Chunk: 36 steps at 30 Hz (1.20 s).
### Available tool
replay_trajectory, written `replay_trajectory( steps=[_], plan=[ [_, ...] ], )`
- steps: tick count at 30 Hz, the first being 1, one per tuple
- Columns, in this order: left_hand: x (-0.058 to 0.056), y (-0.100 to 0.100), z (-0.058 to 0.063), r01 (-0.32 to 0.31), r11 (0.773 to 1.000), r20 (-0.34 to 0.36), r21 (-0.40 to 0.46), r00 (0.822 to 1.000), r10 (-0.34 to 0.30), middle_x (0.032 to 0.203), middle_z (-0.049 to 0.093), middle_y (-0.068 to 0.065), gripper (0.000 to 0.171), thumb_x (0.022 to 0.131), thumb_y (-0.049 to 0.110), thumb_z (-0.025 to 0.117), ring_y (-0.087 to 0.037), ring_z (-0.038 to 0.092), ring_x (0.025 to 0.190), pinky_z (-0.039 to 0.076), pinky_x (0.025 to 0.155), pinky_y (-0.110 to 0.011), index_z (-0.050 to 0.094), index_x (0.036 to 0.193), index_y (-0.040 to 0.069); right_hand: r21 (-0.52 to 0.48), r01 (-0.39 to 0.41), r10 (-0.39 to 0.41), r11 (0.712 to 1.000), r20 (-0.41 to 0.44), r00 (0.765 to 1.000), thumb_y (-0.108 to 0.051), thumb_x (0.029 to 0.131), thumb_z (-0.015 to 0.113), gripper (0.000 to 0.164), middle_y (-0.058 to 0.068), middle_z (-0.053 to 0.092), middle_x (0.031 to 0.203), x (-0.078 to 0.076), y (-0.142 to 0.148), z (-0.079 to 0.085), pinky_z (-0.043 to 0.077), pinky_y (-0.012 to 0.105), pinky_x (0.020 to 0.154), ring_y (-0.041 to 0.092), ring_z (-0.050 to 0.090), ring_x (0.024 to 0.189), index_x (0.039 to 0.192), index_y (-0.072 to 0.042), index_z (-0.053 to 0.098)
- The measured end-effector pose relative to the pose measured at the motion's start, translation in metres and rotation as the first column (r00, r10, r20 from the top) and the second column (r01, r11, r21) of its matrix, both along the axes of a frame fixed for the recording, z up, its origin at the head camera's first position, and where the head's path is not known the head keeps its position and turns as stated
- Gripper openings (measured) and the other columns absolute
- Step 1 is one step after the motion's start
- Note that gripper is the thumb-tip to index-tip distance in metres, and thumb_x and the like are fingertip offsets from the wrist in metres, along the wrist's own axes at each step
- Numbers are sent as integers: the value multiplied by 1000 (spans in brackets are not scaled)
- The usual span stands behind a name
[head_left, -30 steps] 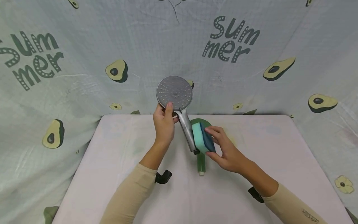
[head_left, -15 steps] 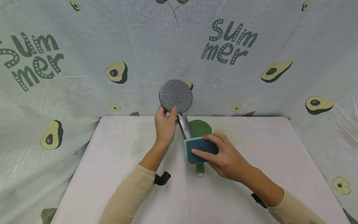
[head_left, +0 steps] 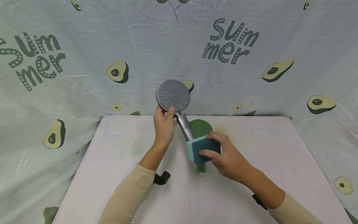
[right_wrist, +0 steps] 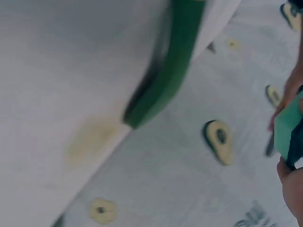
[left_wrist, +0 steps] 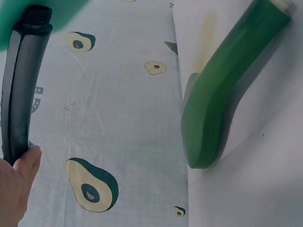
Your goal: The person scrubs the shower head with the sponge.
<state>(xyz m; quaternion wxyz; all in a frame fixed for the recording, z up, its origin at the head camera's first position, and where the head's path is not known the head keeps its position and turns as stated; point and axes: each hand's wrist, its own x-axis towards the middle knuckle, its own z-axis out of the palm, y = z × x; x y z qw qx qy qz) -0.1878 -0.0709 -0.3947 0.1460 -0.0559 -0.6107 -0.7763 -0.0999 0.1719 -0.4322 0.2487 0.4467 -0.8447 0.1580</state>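
Observation:
In the head view my left hand (head_left: 164,127) grips a silver shower head (head_left: 173,95) at its neck, thumb over the lower rim of the grey spray face. The shower head is tilted, its handle slanting down to the right. My right hand (head_left: 227,155) pinches a sponge (head_left: 205,150), light teal with a dark blue scouring side, at the lower end of the handle, covering that end from the head view. The left wrist view shows the handle's dark back (left_wrist: 23,90) and its threaded end (left_wrist: 37,16) against the blurred teal sponge.
A green shower head (head_left: 200,128) lies on the white table (head_left: 134,146) behind the sponge, its pale handle end towards me. A cloth printed with avocados (head_left: 117,71) hangs behind the table and at both sides.
The sponge has turned so its dark side faces the head camera and has moved down to the handle's end. Lately it shifted slightly right. The left hand keeps its hold, with the shower head slightly lower.

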Motion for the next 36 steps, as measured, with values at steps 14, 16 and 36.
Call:
replay_trajectory(
  steps=[14, 16, 36],
  plan=[
    [-5, 7, 3, -27, 999, -72, -46, 997, 24, 133, 58, -17, 36, 109, 11, 51, -15, 63, 101, 55, 63, -17, 48, 143, 1, 119, -8, 28, 993, -165, 986, -11, 79, 88, 62, 19, 55, 138, 2, -18, 13, 55, 52, 97, 42, 50, 125, 133, -33, 68],
    [-5, 7, 3, -22, 998, -64, -55, 998, 18, 134, 58, -18, 36, 109, 12, 50, -18, 65, 106, 58, 67, -18, 47, 143, 0, 148, 5, 27, 989, -209, 978, -13, 73, 92, 67, 18, 56, 136, 5, -25, 13, 55, 50, 95, 40, 52, 122, 133, -34, 68],
    [0, 9, 3, -15, 999, -23, 35, 1000, 16, 126, 59, -14, 33, 108, 6, 49, -11, 65, 97, 58, 65, -18, 46, 140, -2, 9, 32, -31, 999, -18, 999, -21, 102, 61, 36, 24, 47, 146, 5, 0, 1, 56, 53, 98, 42, 44, 134, 137, -28, 65]
  ],
)
